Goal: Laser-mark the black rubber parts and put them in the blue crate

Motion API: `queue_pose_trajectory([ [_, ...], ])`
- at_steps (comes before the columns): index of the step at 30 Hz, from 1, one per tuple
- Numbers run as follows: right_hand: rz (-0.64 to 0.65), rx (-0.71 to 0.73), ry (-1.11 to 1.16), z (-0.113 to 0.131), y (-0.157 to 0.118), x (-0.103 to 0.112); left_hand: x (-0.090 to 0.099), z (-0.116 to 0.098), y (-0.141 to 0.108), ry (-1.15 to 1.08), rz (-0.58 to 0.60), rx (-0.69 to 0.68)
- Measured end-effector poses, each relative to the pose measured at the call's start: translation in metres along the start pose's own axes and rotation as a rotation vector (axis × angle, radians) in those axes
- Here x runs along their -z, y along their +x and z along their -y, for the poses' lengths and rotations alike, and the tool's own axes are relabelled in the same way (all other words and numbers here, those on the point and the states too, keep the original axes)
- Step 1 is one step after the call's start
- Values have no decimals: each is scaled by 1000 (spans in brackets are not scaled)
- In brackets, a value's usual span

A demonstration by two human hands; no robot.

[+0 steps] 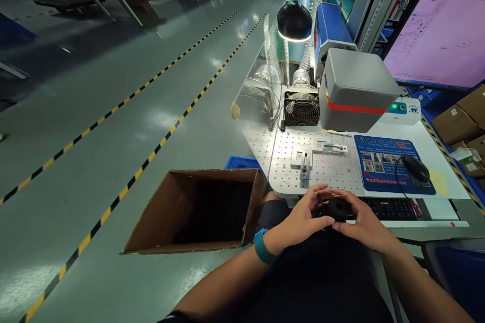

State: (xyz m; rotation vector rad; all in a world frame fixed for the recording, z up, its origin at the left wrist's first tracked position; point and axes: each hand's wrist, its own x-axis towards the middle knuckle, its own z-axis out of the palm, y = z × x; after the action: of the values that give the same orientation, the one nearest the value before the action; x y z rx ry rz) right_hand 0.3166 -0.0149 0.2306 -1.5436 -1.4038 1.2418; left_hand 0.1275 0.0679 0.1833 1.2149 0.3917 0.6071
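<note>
Between my two hands, in front of the bench edge, is a small black rounded part with a dark hollow in its top; its exact kind I cannot make out. My left hand, below a teal wristband, closes on its left side with thumb and fingers. On the other side my right hand curls around it, fingertips close to those of the left. Just beyond them lies a perforated metal plate carrying two metal stop blocks.
A grey machine head overhangs the plate, beside a black fan and a lit lamp. At right are a mouse on a blue mat, a keyboard and a monitor. An open cardboard box stands left.
</note>
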Motion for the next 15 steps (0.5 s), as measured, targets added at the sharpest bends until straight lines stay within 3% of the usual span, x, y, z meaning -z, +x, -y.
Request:
queue_pose_trajectory([
  [2,81,-10,-34,-1,12,1,5,-8,-7,24,-42,20],
  [3,64,-18,-70,-3,21,1,8,-12,-14,36,-85,27],
  [7,-363,-13,-361,-19,68,2,22,-3,-59,24,-283,82],
  [10,-538,-15,-556,-32,109,4,34,37,-104,-58,-338,277],
  [12,-562,-12,-661,-37,132,4,43,71,-130,-148,-424,391],
  [15,-574,9,-770,-42,155,1,59,111,-158,-488,-626,487],
])
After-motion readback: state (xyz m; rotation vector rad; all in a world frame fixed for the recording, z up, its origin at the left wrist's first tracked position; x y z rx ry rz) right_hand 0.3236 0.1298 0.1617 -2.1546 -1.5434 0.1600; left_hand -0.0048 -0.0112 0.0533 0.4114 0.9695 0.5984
